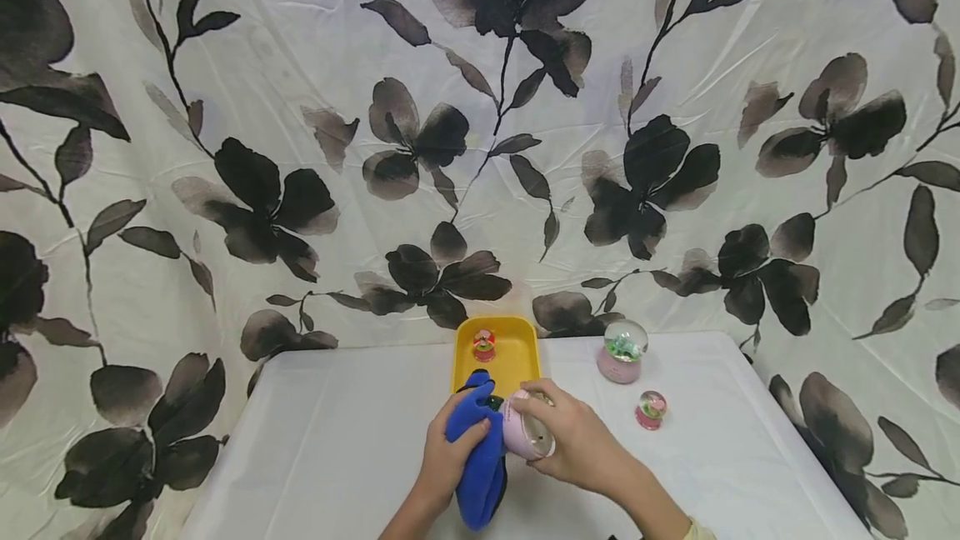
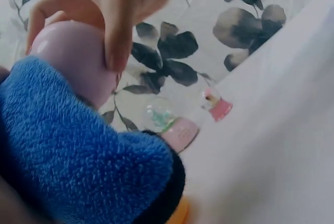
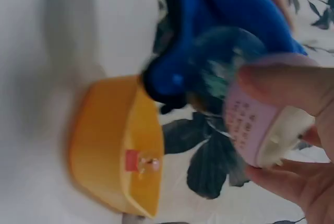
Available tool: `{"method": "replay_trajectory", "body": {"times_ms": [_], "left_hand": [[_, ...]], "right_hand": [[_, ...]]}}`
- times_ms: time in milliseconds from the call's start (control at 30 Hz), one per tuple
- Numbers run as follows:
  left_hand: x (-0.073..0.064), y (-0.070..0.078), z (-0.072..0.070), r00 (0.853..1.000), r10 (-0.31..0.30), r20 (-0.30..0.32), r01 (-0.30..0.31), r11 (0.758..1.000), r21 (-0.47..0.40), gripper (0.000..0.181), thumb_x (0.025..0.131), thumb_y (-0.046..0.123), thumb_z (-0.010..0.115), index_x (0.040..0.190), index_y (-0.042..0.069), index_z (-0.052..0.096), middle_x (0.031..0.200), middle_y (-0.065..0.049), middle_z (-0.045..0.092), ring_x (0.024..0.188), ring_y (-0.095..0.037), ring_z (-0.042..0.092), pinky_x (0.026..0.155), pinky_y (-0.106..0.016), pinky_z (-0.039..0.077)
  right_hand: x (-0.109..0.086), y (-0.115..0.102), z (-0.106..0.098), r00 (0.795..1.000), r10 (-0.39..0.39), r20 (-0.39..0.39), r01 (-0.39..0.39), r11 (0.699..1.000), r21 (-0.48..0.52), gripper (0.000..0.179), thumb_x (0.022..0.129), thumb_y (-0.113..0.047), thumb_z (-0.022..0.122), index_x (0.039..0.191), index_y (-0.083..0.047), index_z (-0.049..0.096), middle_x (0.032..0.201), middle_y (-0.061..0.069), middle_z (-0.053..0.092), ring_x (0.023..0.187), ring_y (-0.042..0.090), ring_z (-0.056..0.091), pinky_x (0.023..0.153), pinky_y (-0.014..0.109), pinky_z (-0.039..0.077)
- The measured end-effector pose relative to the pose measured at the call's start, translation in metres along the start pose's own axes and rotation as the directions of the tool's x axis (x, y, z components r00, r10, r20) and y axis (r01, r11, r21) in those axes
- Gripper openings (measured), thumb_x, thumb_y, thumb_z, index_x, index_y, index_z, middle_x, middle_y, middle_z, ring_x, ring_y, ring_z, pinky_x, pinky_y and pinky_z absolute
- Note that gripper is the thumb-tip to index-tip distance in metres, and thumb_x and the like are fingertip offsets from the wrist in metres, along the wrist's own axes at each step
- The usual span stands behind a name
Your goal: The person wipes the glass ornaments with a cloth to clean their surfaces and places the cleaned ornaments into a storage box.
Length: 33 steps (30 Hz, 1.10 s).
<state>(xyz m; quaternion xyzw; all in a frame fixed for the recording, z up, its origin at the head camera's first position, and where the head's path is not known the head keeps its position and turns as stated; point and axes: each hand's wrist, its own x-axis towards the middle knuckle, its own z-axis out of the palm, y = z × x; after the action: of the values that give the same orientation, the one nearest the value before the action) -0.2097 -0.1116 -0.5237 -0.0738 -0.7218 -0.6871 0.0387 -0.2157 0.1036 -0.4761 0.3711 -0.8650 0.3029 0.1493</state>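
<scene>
Behind the white surface [image 1: 322, 423], and to its left and right, hangs a creased pale sheet [image 1: 517, 215] printed with black and grey-brown flowers.

Held globe [image 3: 250, 122], near yellow tray [image 1: 517, 348]: showing unreadable lettering.
Larger standing globe [image 2: 176, 129], right of tray: showing unreadable marks.

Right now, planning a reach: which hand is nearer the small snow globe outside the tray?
Right. The right hand is left of the small snow globe; the left hand is farther left.
</scene>
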Motion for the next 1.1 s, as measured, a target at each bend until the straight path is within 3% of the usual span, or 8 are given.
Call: {"method": "replay_trajectory", "body": {"times_ms": [200, 333, 467, 667, 800, 867, 967, 1100], "left_hand": [[-0.003, -0.005, -0.005, 0.987, -0.011, 0.160, 0.005, 0.999, 0.037, 0.047, 0.087, 0.026, 0.072, 0.131, 0.022, 0.056, 0.131, -0.008, 0.055, 0.116, -0.032, 0.053, 0.091, -0.053, 0.046], [-0.003, -0.004, -0.010, 0.975, -0.002, 0.222, -0.016, 0.997, 0.079, 0.056, 0.082, 0.026, 0.078, 0.132, 0.026, 0.054, 0.132, -0.008, 0.053, 0.114, -0.033, 0.052, 0.088, -0.053, 0.047], [-0.004, 0.001, -0.013, 0.962, 0.010, 0.274, -0.041, 0.993, 0.110, 0.064, 0.077, 0.026, 0.083, 0.133, 0.030, 0.052, 0.132, -0.004, 0.052, 0.115, -0.033, 0.051, 0.087, -0.053, 0.047], [-0.003, 0.011, -0.018, 0.948, 0.000, 0.319, -0.043, 0.991, 0.129, 0.071, 0.073, 0.027, 0.086, 0.134, 0.032, 0.049, 0.131, -0.005, 0.050, 0.115, -0.035, 0.049, 0.087, -0.054, 0.048], [0.001, 0.014, -0.019, 0.961, 0.032, 0.275, -0.068, 0.990, 0.120, 0.074, 0.071, 0.027, 0.087, 0.134, 0.033, 0.049, 0.132, -0.006, 0.051, 0.116, -0.037, 0.050, 0.088, -0.055, 0.047], [0.003, 0.014, -0.019, 0.971, 0.044, 0.235, -0.074, 0.990, 0.118, 0.075, 0.070, 0.027, 0.087, 0.134, 0.034, 0.049, 0.132, -0.007, 0.051, 0.116, -0.037, 0.050, 0.088, -0.056, 0.047], [0.005, 0.012, -0.017, 0.984, 0.051, 0.173, -0.070, 0.991, 0.111, 0.075, 0.070, 0.027, 0.087, 0.134, 0.035, 0.048, 0.132, -0.007, 0.051, 0.116, -0.037, 0.050, 0.088, -0.056, 0.047], [0.006, 0.009, -0.016, 0.994, 0.055, 0.095, -0.064, 0.994, 0.093, 0.076, 0.071, 0.023, 0.087, 0.135, 0.033, 0.048, 0.132, -0.008, 0.051, 0.115, -0.037, 0.051, 0.089, -0.055, 0.047]], "right_hand": [[0.016, 0.019, -0.021, 0.972, 0.023, 0.233, -0.087, 0.959, 0.269, 0.079, 0.056, -0.021, 0.096, 0.123, -0.031, 0.055, 0.124, -0.009, 0.051, 0.107, 0.017, 0.057, 0.080, 0.030, 0.053], [0.020, 0.038, -0.019, 0.946, 0.060, 0.318, -0.220, 0.840, 0.495, 0.076, 0.059, -0.019, 0.095, 0.122, -0.029, 0.055, 0.123, -0.005, 0.053, 0.106, 0.023, 0.058, 0.075, 0.032, 0.055], [0.016, 0.057, -0.007, 0.924, 0.074, 0.376, -0.338, 0.620, 0.708, 0.072, 0.064, -0.008, 0.090, 0.125, -0.014, 0.054, 0.125, 0.011, 0.053, 0.101, 0.033, 0.062, 0.075, 0.045, 0.055], [-0.004, 0.073, 0.026, 0.933, 0.055, 0.356, -0.359, 0.212, 0.909, 0.061, 0.073, 0.000, 0.080, 0.126, -0.003, 0.049, 0.125, 0.016, 0.049, 0.110, 0.033, 0.054, 0.088, 0.048, 0.050], [-0.017, 0.065, 0.047, 0.896, 0.178, 0.407, -0.403, -0.057, 0.913, 0.053, 0.079, -0.002, 0.073, 0.125, -0.013, 0.049, 0.129, 0.012, 0.050, 0.114, 0.029, 0.052, 0.094, 0.045, 0.047], [-0.021, 0.057, 0.055, 0.862, 0.261, 0.435, -0.406, -0.157, 0.900, 0.052, 0.080, -0.003, 0.071, 0.125, -0.016, 0.048, 0.129, 0.011, 0.050, 0.113, 0.029, 0.054, 0.094, 0.046, 0.047], [-0.024, 0.042, 0.063, 0.811, 0.387, 0.438, -0.379, -0.224, 0.898, 0.050, 0.082, -0.004, 0.069, 0.125, -0.017, 0.047, 0.129, 0.010, 0.049, 0.111, 0.030, 0.056, 0.091, 0.050, 0.048], [-0.025, 0.020, 0.069, 0.772, 0.510, 0.380, -0.332, -0.186, 0.925, 0.047, 0.085, -0.004, 0.068, 0.124, -0.015, 0.043, 0.130, 0.012, 0.046, 0.109, 0.030, 0.057, 0.088, 0.052, 0.049]]}}
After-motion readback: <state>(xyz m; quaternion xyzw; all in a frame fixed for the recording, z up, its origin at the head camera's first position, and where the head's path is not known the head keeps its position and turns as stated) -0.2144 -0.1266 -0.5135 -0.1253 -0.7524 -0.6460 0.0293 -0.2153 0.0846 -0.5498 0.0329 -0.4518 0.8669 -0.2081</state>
